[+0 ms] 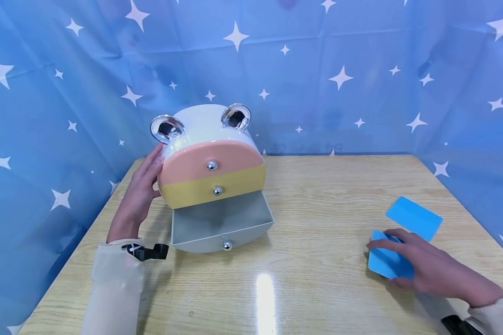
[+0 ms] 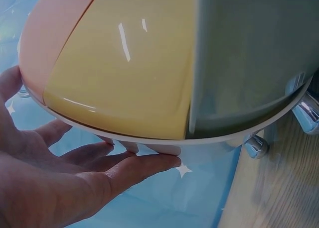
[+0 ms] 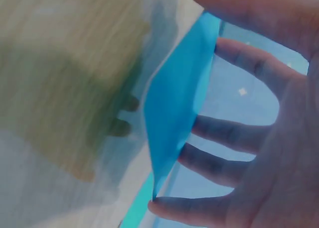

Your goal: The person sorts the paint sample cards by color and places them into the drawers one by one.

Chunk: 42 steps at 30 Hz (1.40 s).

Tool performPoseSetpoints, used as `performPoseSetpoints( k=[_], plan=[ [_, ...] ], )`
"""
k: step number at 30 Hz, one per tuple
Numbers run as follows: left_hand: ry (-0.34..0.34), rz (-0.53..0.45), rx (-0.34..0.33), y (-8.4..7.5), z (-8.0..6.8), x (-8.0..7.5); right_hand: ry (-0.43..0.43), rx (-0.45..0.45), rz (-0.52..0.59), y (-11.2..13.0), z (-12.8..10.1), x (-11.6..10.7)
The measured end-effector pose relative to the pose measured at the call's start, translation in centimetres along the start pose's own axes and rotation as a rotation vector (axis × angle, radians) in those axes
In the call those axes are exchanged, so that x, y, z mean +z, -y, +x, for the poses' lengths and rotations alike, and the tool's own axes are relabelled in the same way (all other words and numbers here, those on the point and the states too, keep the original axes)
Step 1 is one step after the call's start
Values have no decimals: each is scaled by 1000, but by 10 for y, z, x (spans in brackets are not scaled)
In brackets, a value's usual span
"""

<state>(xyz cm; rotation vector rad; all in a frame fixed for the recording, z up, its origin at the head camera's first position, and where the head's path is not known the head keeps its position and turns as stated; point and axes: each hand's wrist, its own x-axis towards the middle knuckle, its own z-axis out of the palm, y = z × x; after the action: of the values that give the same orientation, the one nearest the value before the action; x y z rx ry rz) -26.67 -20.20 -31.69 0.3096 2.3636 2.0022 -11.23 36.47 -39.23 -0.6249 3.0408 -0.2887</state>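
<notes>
Three drawers front the storage box [image 1: 211, 153]: pink and yellow closed, the grey drawer [image 1: 220, 223] pulled out, nothing visible inside; the left hand [image 1: 140, 193] rests flat against the box's side, fingers straight; the right hand [image 1: 423, 265] lies on a blue card [image 1: 387, 261], fingers curled at its edges; a second blue card [image 1: 414, 217] lies just beyond on the surface [image 1: 318, 279].

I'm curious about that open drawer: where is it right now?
In the head view the grey drawer sticks out at the bottom of the bear-eared box, left of centre on the table, beside the left hand.
</notes>
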Motion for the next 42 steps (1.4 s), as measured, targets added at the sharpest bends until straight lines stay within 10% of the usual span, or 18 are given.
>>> performPoseSetpoints(
  k=[13, 30, 42],
  plan=[
    [-4, -7, 20, 1, 0, -1, -47, -204, -12, 72, 61, -27],
    [0, -8, 17, 2, 1, -2, 120, -546, 7, 181, 189, -53],
    [-8, -17, 13, 2, 0, -2, 158, -605, 49, 210, 219, -37]
  ],
)
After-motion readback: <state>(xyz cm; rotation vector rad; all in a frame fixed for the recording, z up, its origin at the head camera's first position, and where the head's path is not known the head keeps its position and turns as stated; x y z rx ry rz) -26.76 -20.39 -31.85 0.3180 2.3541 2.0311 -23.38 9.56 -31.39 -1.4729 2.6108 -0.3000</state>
